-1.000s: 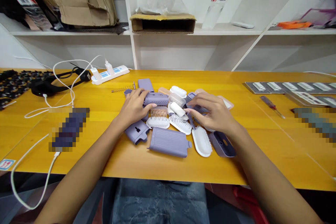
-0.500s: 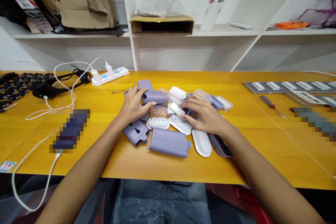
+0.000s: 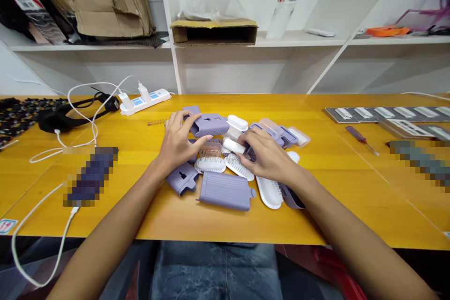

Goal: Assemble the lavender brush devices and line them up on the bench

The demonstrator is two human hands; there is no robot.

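Near edge of the table (image 3: 183, 232): ribbed purple panel (image 3: 227, 190) lying flat, detached. Slotted purple cover (image 3: 182, 178) just left of it, also loose. To its right, a long white tray (image 3: 270, 192) with toothed edge; dark-lined shell (image 3: 291, 197) beside that, partly under the right forearm.

Next row back: small springs (image 3: 211, 152) bunched by two white toothed pieces (image 3: 239, 166), not seated in any housing I can see.

Left hand (image 3: 178, 138) has fingers over the left end of the purple housing (image 3: 210, 125), thumb along its lower side; reads as a hold. Housing sits at the back-left of the pile, slot face showing, tilted. Right hand (image 3: 265, 152) is curled, fingertips at the right end of the white block (image 3: 233, 146), mid-pile. Pinched or only touched: can't tell, contact is covered.

Status, my read: far from whole. Panels off, springs loose, no complete unit in sight. Whether any inner part is already fitted in the held housing, can't tell.

Behind the hands: clear-topped cases (image 3: 272, 127) at the right rear, long spring (image 3: 156, 123) alone at left. Screwdriver (image 3: 359, 138) well off to the right, nobody on it. Farther: power strip (image 3: 146, 101), then shelf with open carton (image 3: 215, 33) and bottle (image 3: 285, 7).
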